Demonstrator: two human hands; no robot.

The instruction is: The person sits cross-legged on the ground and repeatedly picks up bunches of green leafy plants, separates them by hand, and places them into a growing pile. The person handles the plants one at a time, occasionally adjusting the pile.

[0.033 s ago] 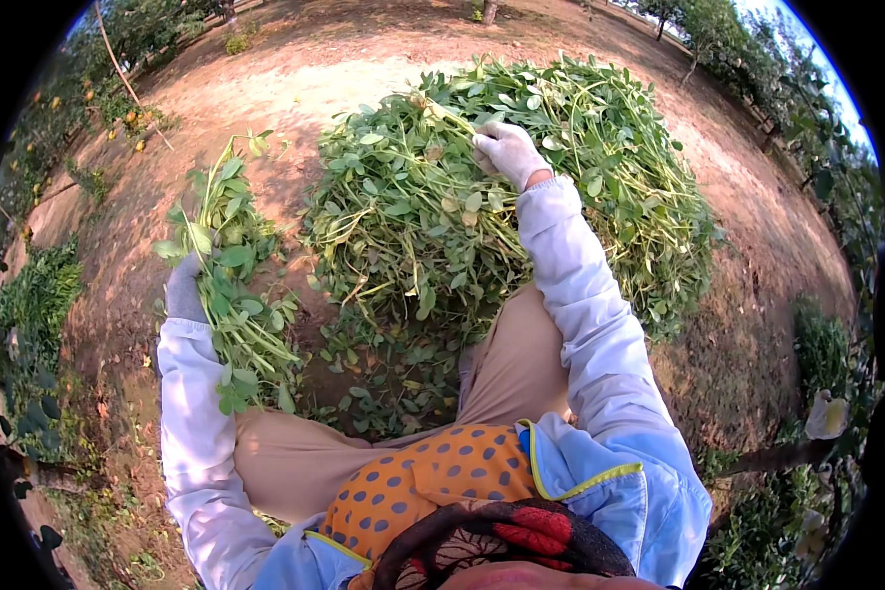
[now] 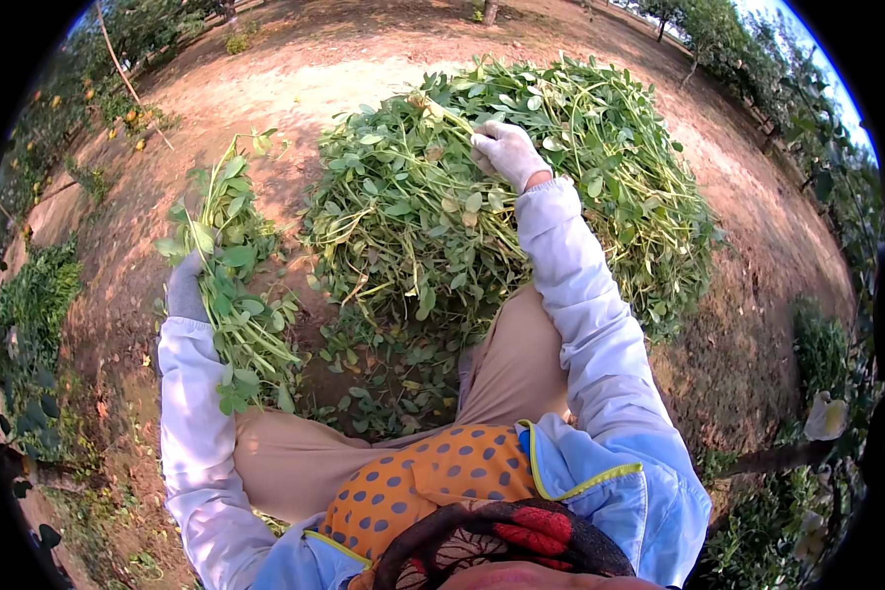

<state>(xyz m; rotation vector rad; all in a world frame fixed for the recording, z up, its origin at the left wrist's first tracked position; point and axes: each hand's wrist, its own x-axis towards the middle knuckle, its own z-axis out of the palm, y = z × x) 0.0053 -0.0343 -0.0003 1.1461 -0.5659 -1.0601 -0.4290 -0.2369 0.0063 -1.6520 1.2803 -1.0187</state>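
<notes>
Matt cloth glove (image 2: 186,294), smooth leaves (image 2: 237,257), rough soil (image 2: 757,285)

The place was outdoors, an orchard or farm plot: sunlit bare soil (image 2: 305,88), trees (image 2: 723,49) along its edges, blue sky (image 2: 844,88), and a heap of leafy stalks (image 2: 442,211) on the ground.

Sunlit brown soil (image 2: 290,90), leafy trees (image 2: 730,51), orange fruits (image 2: 131,116), thin leaning pole (image 2: 117,69)

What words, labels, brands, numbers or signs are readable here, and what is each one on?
None: no readable text shows anywhere.
The orange cloth bears only dark dots, the scarf a red and black pattern, and the jacket yellow edging.
No lettering shows on the gloved left hand or right hand, nor on the leafy bunch or leafy pile.
</notes>
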